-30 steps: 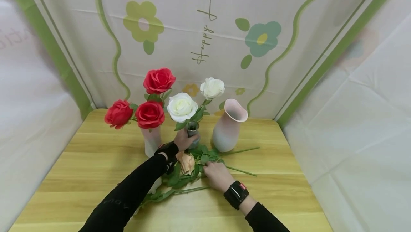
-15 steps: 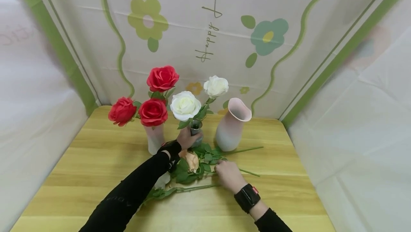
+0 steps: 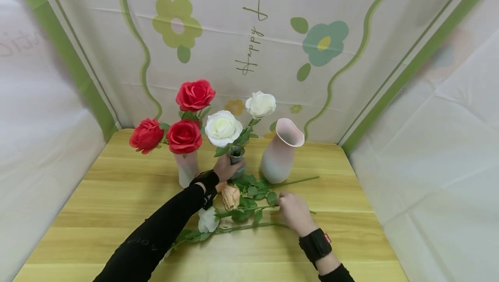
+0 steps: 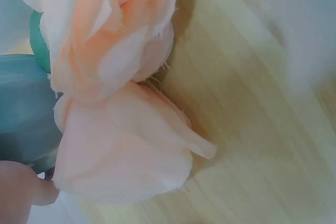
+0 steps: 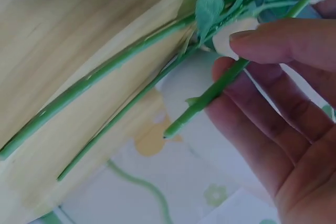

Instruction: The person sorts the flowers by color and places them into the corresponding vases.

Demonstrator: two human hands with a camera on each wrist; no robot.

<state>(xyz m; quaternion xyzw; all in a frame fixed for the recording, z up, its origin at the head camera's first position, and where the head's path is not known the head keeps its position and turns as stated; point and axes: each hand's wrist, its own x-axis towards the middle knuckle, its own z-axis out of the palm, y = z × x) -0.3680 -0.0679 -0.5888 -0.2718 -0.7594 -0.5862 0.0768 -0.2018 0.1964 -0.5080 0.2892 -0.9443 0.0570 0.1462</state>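
My left hand (image 3: 225,168) grips a small grey-blue vase (image 3: 239,170) that bears two white roses (image 3: 223,128). With thumb and fingers, my right hand (image 3: 295,213) pinches a green stem (image 5: 194,109) near its cut end; in the head view it leads left to a white rose (image 3: 208,220) by the left forearm. Peach roses (image 4: 121,150) lie beside the vase, and the left wrist view shows two of them close up. More leafy stems (image 5: 100,72) lie on the wood beyond the right hand.
Three red roses (image 3: 184,136) stand in a pale pink vase (image 3: 187,171) at left. A taller pink-to-grey vase (image 3: 277,161) stands upright at right. Another leafy stem (image 3: 249,226) lies nearer the front of the wooden table (image 3: 339,195). Printed cloth (image 3: 218,26) walls the back and sides.
My right hand has moved right and slightly toward the front. The white rose has slid out from beneath the left forearm, drawn rightward. My left hand stays on the vase.
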